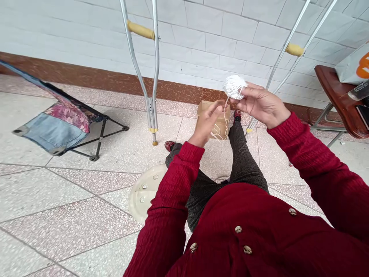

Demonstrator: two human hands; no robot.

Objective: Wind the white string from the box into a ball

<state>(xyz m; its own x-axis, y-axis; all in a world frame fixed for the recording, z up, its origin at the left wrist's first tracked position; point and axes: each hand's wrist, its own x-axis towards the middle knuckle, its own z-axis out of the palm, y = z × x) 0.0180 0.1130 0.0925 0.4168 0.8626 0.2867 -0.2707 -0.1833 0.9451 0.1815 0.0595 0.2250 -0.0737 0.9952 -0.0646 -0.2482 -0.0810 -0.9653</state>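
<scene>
Head view, and here's speckled terrazzo floor [57,231] running to a white tiled wall [219,42], with open floor wide on the left. An aluminium crutch [140,30] stands far ahead, a second crutch [294,49] off to the right, both cut off at the top. The right hand [261,104] has its fingers clamped round a white string ball [234,87], held above a cardboard box [213,119]. The left hand [206,123] is just below, its fingers [219,107] at the strand; whether they pinch it is hard to make out, and that hand hides part of the box.
</scene>
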